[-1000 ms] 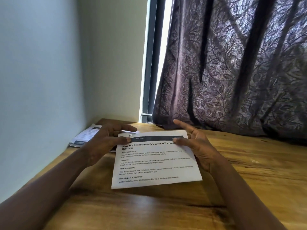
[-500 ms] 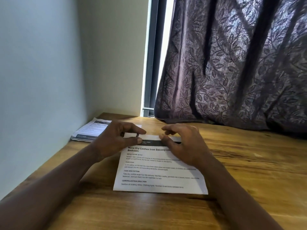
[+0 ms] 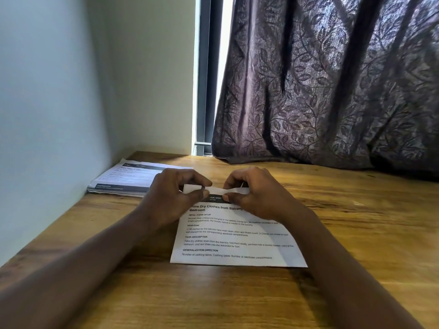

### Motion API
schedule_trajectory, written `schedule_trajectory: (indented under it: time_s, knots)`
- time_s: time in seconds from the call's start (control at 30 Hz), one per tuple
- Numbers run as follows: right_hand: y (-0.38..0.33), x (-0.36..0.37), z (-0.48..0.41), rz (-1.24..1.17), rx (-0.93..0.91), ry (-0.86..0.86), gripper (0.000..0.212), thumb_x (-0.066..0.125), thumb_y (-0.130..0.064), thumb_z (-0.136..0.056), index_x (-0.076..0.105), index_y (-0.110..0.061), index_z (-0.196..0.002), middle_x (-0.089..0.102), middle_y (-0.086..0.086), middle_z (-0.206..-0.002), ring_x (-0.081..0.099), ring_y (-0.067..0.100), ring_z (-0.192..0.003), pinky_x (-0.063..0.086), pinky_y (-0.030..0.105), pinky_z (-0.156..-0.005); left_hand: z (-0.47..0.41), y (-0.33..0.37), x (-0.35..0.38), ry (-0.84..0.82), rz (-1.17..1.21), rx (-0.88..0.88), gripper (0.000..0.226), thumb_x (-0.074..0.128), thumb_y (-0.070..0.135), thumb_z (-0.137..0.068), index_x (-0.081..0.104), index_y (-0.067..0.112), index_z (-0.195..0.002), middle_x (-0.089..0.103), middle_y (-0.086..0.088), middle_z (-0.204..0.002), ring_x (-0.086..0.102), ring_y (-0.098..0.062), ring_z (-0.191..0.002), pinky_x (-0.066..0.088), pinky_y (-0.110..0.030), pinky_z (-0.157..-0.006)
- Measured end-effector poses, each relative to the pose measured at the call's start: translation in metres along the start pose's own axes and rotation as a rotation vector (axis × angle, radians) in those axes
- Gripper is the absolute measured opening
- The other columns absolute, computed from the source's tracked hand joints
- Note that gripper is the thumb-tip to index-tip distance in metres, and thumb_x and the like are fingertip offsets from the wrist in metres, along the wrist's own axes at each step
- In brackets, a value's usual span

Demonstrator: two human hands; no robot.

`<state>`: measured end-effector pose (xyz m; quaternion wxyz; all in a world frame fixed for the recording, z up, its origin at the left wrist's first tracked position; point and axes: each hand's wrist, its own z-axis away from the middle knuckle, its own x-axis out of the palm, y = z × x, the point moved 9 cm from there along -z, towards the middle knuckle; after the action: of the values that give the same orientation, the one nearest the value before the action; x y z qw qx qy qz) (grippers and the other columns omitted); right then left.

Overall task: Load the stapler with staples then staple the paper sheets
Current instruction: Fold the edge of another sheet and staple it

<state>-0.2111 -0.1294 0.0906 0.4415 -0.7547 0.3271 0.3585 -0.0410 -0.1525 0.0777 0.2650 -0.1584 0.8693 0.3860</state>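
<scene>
Printed paper sheets (image 3: 235, 238) lie flat on the wooden table (image 3: 356, 233), text facing me. Their far edge is folded back toward me into a narrow white strip. My left hand (image 3: 171, 198) pinches the left end of that strip between thumb and fingers. My right hand (image 3: 256, 195) pinches the right end of it the same way. No stapler and no staples are in view.
A stack of more printed sheets (image 3: 128, 179) lies at the table's back left, against the white wall (image 3: 47, 115). A dark patterned curtain (image 3: 332, 91) hangs over the table's far edge on the right, beside a window frame (image 3: 204, 91).
Both hands drew together at the sheets' far edge. The edge, flat a second ago, is now folded over and pinched at both ends. The right hand went from spread fingers to a pinch.
</scene>
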Motion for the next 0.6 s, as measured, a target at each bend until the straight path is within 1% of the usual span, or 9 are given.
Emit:
schedule_trajectory:
  time_s: [0.07,0.13,0.23,0.3,0.37,0.43,0.5,0.53,0.6]
  knots:
    - [0.004,-0.012,0.002,0.003,0.004,0.023,0.008,0.078,-0.024,-0.084,0.072,-0.025,-0.089,0.066,-0.014,-0.085,0.057,-0.004,-0.080,0.037,0.014,-0.065,0.000,-0.004,-0.001,0.014,0.054,-0.033,0.018,0.073,0.029,-0.092,0.076,0.029,-0.109,0.074,0.025,-0.092,0.069,0.006,-0.087,0.056,-0.016,-0.069]
    - [0.012,-0.033,0.006,0.023,0.027,0.090,0.011,0.078,-0.023,-0.082,0.069,-0.029,-0.082,0.066,-0.014,-0.079,0.058,-0.004,-0.075,0.039,0.016,-0.064,0.001,-0.009,-0.003,0.057,0.070,-0.072,0.022,0.071,0.036,-0.092,0.073,0.029,-0.113,0.077,0.021,-0.089,0.071,0.005,-0.084,0.057,-0.019,-0.071]
    - [0.037,-0.074,0.017,0.093,0.124,0.247,0.007,0.074,-0.027,-0.079,0.068,-0.027,-0.081,0.067,-0.011,-0.075,0.062,0.010,-0.073,0.049,0.029,-0.068,0.003,-0.009,0.001,0.067,-0.033,-0.073,0.029,0.070,0.045,-0.092,0.069,0.034,-0.118,0.074,0.021,-0.091,0.067,0.008,-0.086,0.053,-0.023,-0.074]
    - [0.054,-0.097,0.029,0.144,0.203,0.344,0.009,0.069,-0.033,-0.077,0.067,-0.030,-0.084,0.068,-0.012,-0.076,0.064,0.014,-0.073,0.050,0.031,-0.071,0.004,-0.003,0.011,0.008,-0.114,-0.038,0.032,0.069,0.048,-0.092,0.068,0.034,-0.120,0.073,0.020,-0.099,0.066,0.007,-0.089,0.057,-0.029,-0.080]
    - [0.067,-0.112,0.042,0.183,0.267,0.410,0.011,0.064,-0.037,-0.076,0.066,-0.034,-0.086,0.067,-0.015,-0.076,0.063,0.013,-0.074,0.046,0.031,-0.069,0.006,0.008,0.024,-0.058,-0.216,0.019,0.038,0.066,0.056,-0.091,0.068,0.034,-0.121,0.072,0.018,-0.109,0.065,0.004,-0.093,0.057,-0.035,-0.085]
    - [0.072,-0.119,0.048,0.230,0.300,0.446,0.012,0.061,-0.038,-0.077,0.066,-0.035,-0.087,0.065,-0.017,-0.074,0.061,0.012,-0.072,0.044,0.031,-0.071,0.007,0.017,0.035,-0.126,-0.295,0.042,0.054,0.056,0.074,-0.085,0.066,0.036,-0.122,0.069,0.019,-0.114,0.062,0.002,-0.096,0.053,-0.037,-0.086]
    - [0.070,-0.119,0.049,0.248,0.300,0.450,0.010,0.063,-0.036,-0.079,0.067,-0.032,-0.088,0.063,-0.018,-0.071,0.059,0.011,-0.069,0.048,0.035,-0.081,0.006,0.022,0.047,-0.236,-0.364,0.034,0.073,0.045,0.089,-0.075,0.064,0.039,-0.125,0.066,0.021,-0.116,0.060,0.000,-0.099,0.050,-0.038,-0.086]
    - [0.067,-0.116,0.048,0.246,0.290,0.441,0.009,0.064,-0.035,-0.080,0.067,-0.031,-0.087,0.063,-0.018,-0.071,0.059,0.011,-0.069,0.049,0.038,-0.086,0.007,0.023,0.053,-0.295,-0.409,0.028,0.077,0.044,0.091,-0.073,0.063,0.040,-0.127,0.064,0.020,-0.117,0.059,-0.003,-0.101,0.050,-0.039,-0.087]
    - [0.061,-0.111,0.044,0.226,0.267,0.415,0.008,0.066,-0.032,-0.081,0.068,-0.030,-0.088,0.066,-0.015,-0.074,0.062,0.014,-0.072,0.051,0.042,-0.091,0.007,0.024,0.060,-0.368,-0.486,0.036,0.069,0.051,0.085,-0.076,0.062,0.042,-0.129,0.062,0.018,-0.118,0.059,-0.007,-0.105,0.052,-0.039,-0.091]
